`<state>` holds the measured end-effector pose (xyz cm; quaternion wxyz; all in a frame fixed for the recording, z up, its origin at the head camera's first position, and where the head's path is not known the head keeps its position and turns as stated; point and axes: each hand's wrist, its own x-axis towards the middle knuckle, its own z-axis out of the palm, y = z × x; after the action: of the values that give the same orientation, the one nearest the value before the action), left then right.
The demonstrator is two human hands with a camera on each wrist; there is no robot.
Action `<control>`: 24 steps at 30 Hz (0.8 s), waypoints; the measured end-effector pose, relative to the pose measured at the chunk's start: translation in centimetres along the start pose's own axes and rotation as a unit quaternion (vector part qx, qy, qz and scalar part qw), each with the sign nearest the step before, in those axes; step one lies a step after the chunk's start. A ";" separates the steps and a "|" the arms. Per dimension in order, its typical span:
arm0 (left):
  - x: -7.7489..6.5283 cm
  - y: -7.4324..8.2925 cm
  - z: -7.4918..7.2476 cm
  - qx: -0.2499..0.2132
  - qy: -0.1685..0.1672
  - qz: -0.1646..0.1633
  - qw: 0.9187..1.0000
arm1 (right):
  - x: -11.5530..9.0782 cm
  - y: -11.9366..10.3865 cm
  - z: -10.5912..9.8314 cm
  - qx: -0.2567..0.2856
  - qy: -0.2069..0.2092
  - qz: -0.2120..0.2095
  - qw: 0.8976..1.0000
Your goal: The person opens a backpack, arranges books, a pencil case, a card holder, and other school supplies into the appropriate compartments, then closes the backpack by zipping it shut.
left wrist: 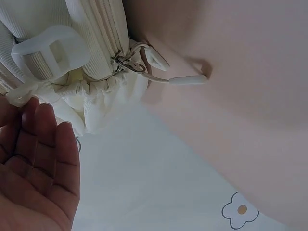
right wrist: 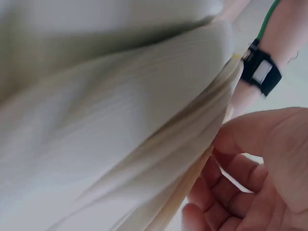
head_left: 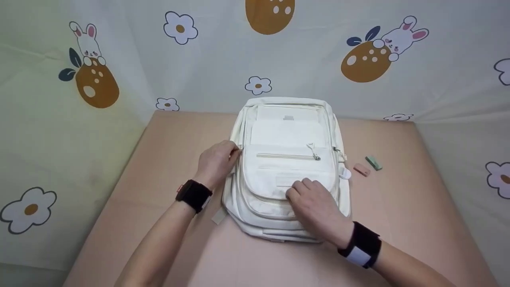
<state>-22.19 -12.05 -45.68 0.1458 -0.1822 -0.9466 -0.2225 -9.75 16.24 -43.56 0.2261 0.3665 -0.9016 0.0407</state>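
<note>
A white backpack [head_left: 287, 135] lies front side up on the table. At its left side my left hand [head_left: 217, 161] pinches a small pale tab [left wrist: 21, 94] between thumb and fingertips. Beside that tab are a white plastic buckle [left wrist: 72, 48] and a metal zipper pull [left wrist: 129, 63] with a cord. Over the lower front pocket, my right hand [head_left: 316, 207] has curled fingers. In the right wrist view its thumb [right wrist: 240, 134] and fingers meet the edge of the bag's fabric [right wrist: 120, 106] and grip it. Part of that grip is hidden.
Right of the backpack lie a pink block [head_left: 361, 170] and a green block [head_left: 373, 162], both small. A zipper pull with a charm [head_left: 312, 151] rests on the front pocket. Patterned cloth walls [head_left: 215, 59] enclose the pinkish table [head_left: 171, 131].
</note>
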 end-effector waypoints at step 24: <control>-1.2 3.2 -2.6 -0.087 0.019 0.287 0.954 | 2.1 4.0 -5.2 0.115 0.119 0.026 0.986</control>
<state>-19.31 -10.92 -42.70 0.2050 -0.4544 -0.8282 -0.2561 -11.84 19.09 -37.58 0.2874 0.3594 -0.8665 0.1935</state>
